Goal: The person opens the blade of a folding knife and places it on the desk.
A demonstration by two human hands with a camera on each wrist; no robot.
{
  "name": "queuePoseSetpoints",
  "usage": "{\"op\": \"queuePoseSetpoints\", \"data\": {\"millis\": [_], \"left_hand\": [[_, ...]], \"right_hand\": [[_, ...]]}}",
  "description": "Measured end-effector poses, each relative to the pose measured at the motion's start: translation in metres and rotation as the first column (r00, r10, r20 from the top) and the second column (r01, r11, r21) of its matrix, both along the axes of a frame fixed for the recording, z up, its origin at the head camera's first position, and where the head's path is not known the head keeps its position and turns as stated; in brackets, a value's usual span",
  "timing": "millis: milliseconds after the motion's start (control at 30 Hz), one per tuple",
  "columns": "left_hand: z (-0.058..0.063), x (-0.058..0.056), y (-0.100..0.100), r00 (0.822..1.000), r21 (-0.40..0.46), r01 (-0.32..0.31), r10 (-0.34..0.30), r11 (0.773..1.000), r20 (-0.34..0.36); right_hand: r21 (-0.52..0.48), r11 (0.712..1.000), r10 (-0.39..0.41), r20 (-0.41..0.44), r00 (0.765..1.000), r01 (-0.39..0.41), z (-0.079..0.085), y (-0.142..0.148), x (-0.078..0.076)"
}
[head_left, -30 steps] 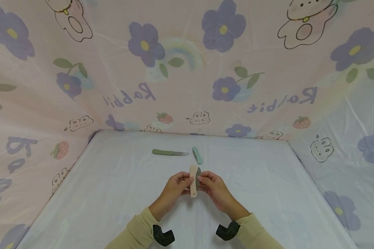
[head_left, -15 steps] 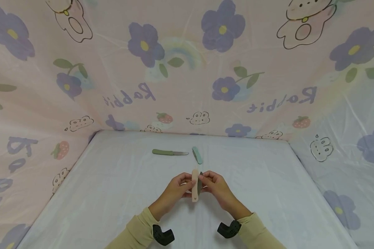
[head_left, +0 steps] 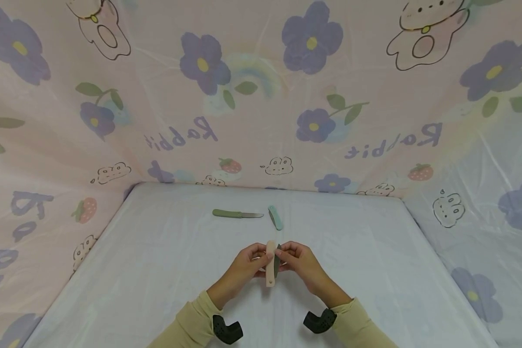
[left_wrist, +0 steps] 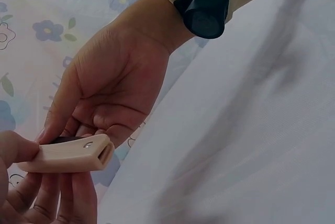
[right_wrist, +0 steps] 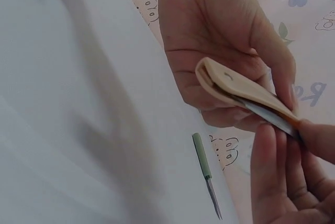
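Note:
My left hand (head_left: 249,263) grips the pale beige handle (head_left: 270,278) of a folding knife, thumb on top and fingers below. On the knife's right side, my right hand (head_left: 302,265) pinches the dark blade (head_left: 277,267) between thumb and fingers. Seen from the right wrist, the blade (right_wrist: 267,113) stands partly out of the slot in the handle (right_wrist: 238,87), close along it. From the left wrist, the slotted end of the handle (left_wrist: 70,156) with its rivet faces outward, and the blade is mostly hidden. Both hands are raised above the white table.
Beyond the hands a green-handled knife (head_left: 238,213) lies on the table (head_left: 156,270), its bare blade pointing right. Beside its tip is a small teal folding knife (head_left: 275,217), folded. A printed cloth (head_left: 252,101) forms walls behind and at both sides.
The hands have brought the folding knife slightly closer to the body. Its dark blade shows narrower beside the handle than a second ago. The two knives on the table have not moved.

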State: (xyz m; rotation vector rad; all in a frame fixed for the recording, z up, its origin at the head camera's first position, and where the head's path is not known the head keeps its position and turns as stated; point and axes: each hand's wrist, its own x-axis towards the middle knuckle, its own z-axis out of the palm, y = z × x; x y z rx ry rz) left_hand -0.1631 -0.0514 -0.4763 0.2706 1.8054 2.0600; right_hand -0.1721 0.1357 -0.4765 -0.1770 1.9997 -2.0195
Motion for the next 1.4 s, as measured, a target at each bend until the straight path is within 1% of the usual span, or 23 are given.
{"op": "queuePoseSetpoints", "data": {"millis": [200,267,333,500,600,833,1100,1400], "left_hand": [[0.022,0.009,-0.001,1.0,-0.004,0.0,0.0,1.0,-0.027],[0.022,0.009,-0.001,0.999,-0.006,-0.002,0.002,1.0,-0.033],[0.017,0.006,-0.001,1.0,-0.016,-0.005,0.004,1.0,-0.03],[0.001,0.0,0.0,1.0,-0.025,-0.021,0.021,0.999,-0.016],[-0.003,-0.001,0.0,0.999,-0.025,-0.035,0.035,0.999,-0.017],[-0.003,-0.003,-0.004,0.998,-0.022,-0.061,0.061,0.998,-0.009],[0.0,-0.005,-0.011,0.995,0.01,-0.094,0.094,0.996,0.015],[-0.002,-0.006,-0.015,0.991,0.045,-0.128,0.127,0.991,0.034]], "right_hand": [[-0.015,1.0,0.005,0.016,1.0,-0.005,0.001,0.001,0.001],[-0.019,1.0,0.008,0.017,1.0,-0.008,0.002,0.001,0.001],[-0.021,1.0,0.01,0.016,1.0,-0.009,0.002,0.001,0.001],[-0.025,1.0,0.015,0.013,1.0,-0.014,0.002,0.002,0.001],[-0.036,0.999,0.01,0.028,1.0,-0.009,0.001,0.003,0.0],[-0.071,0.997,0.001,0.043,0.999,0.003,0.0,0.004,-0.001],[-0.101,0.995,0.001,0.055,0.998,0.004,0.001,0.007,-0.002],[-0.112,0.994,-0.011,0.056,0.998,0.017,0.001,0.01,-0.002]]}}
